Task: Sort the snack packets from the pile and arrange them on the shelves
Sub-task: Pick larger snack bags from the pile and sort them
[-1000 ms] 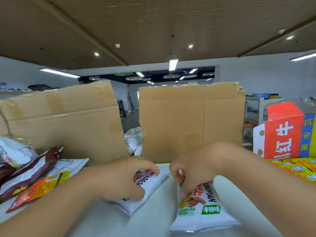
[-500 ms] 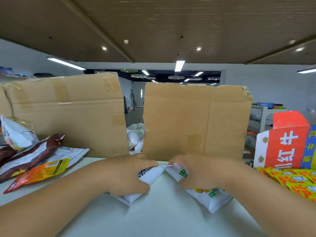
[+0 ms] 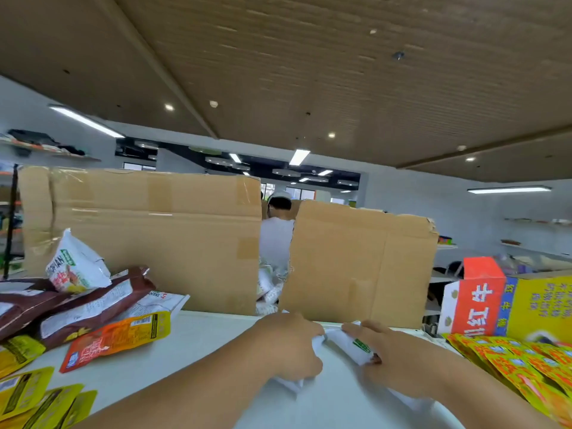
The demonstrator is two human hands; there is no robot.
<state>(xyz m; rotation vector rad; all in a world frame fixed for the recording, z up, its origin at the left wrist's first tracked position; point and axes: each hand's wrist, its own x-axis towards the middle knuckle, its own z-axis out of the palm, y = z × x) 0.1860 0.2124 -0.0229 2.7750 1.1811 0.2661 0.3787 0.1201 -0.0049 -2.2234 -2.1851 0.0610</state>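
Left packet, gripped by the left hand: was plain white.
Right packet, gripped by the right hand: was white with a green label patch.
Orange packet, left of the grip: was orange with a yellow end, black barcode, blue corner.
Maroon packets, farther left: were dark maroon with white print panels.
Yellow packets, near-left of the grip: were yellow with black panels.
Sachets, right of the grip: were yellow-orange with red lettering.
Carton, beyond those: showed a red end with white characters, yellow face, blue strip.
Cardboard sheets, beyond the grip: were plain tan.
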